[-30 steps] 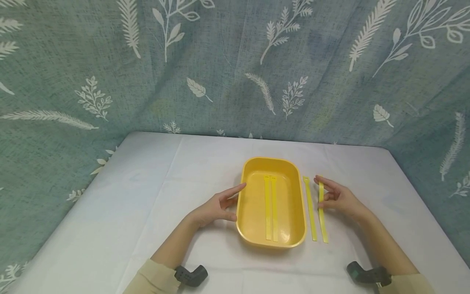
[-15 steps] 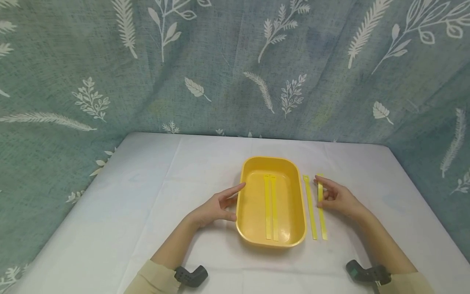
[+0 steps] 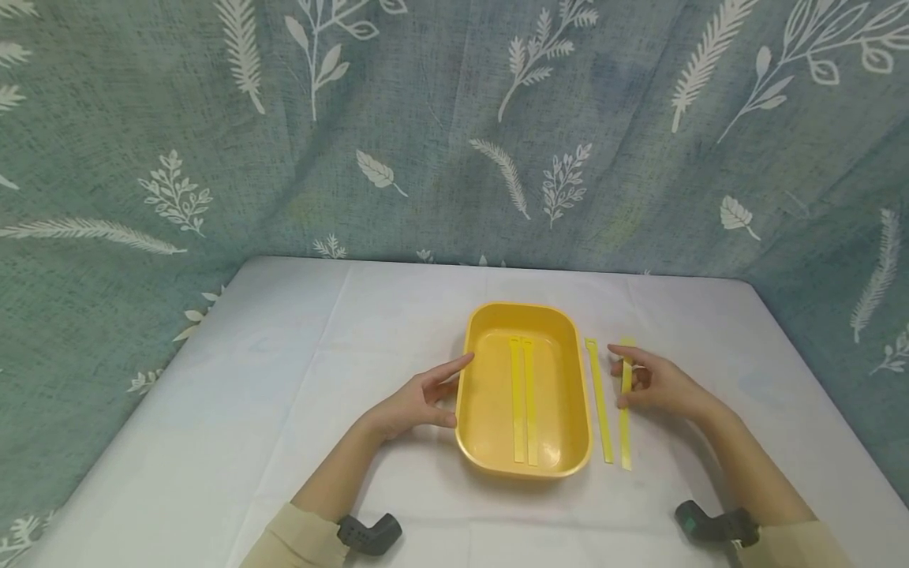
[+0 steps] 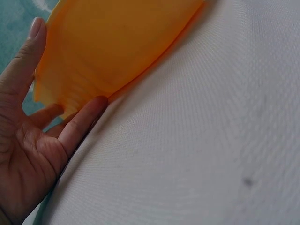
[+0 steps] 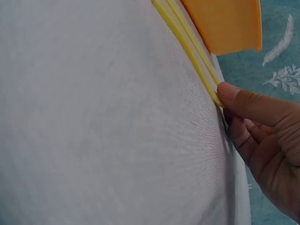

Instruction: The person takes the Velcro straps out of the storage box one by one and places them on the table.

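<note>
A yellow rectangular tray (image 3: 490, 410) stands on the white table. My left hand (image 3: 415, 402) rests against its left side, fingers and thumb spread; in the left wrist view fingertips (image 4: 101, 101) touch the outer wall. Inside lie two flat yellow strips (image 3: 518, 410), side by side, each with a slotted head at the far end. Right of the tray another such strip (image 3: 600, 410) lies on the cloth. Beside it my right hand (image 3: 660, 384) pinches one more yellow strip (image 3: 626, 434), thumb on its near side and index finger across its far part.
White cloth (image 3: 355, 315) covers the table. A green leaf-patterned curtain (image 3: 440, 158) hangs behind and along both sides. Dark devices are strapped to both wrists, the left wrist device (image 3: 369, 534) and the right wrist device (image 3: 713, 525).
The strip in my right hand has shifted slightly: its far end is now further right and it lies straighter. The left hand and tray have stayed put.
</note>
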{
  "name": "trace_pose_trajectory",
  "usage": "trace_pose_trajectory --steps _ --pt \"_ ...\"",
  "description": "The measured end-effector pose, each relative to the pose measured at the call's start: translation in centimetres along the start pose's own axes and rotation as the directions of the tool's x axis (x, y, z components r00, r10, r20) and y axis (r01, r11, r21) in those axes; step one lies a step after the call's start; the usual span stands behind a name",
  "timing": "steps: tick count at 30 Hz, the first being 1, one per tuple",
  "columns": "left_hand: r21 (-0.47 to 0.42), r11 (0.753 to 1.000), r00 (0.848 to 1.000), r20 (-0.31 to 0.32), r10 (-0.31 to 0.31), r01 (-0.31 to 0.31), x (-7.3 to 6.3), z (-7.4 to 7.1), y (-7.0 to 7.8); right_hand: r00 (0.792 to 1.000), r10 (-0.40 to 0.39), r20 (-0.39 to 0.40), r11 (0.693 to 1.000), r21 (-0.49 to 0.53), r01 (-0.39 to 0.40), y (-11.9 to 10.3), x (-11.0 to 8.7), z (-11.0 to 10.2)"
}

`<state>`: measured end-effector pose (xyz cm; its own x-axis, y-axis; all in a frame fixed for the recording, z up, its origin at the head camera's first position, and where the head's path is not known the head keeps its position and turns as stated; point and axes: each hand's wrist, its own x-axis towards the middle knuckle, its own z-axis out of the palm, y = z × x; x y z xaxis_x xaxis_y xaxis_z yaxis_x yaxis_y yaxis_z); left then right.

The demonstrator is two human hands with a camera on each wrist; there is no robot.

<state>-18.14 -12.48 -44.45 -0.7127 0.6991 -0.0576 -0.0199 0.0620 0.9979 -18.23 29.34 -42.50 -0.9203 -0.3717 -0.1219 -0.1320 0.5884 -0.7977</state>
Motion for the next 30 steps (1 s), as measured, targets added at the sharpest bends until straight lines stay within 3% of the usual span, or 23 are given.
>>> trace_pose_trajectory --steps 3,10,16,30 --pt "0.001 1.000 1.000 -0.003 -0.004 0.004 -0.07 -0.01 0.04 1.000 -0.004 0.022 0.999 -0.037 0.005 -0.04 0.15 -0.12" --pt "-0.003 1.000 1.000 -0.002 -0.009 0.008 -0.12 0.00 0.12 0.999 -0.030 -0.020 0.987 -0.157 0.026 -0.10 0.58 -0.25" --pt "-0.008 1.000 1.000 -0.006 -0.009 0.009 -0.07 0.14 0.23 0.999 0.020 -0.047 0.988 -0.152 -0.027 -0.18 0.63 -0.29" --pt "0.017 1.000 1.000 -0.017 -0.018 0.018 -0.06 0.15 0.24 0.994 -0.059 -0.087 0.965 -0.261 0.035 -0.34 0.32 -0.34"
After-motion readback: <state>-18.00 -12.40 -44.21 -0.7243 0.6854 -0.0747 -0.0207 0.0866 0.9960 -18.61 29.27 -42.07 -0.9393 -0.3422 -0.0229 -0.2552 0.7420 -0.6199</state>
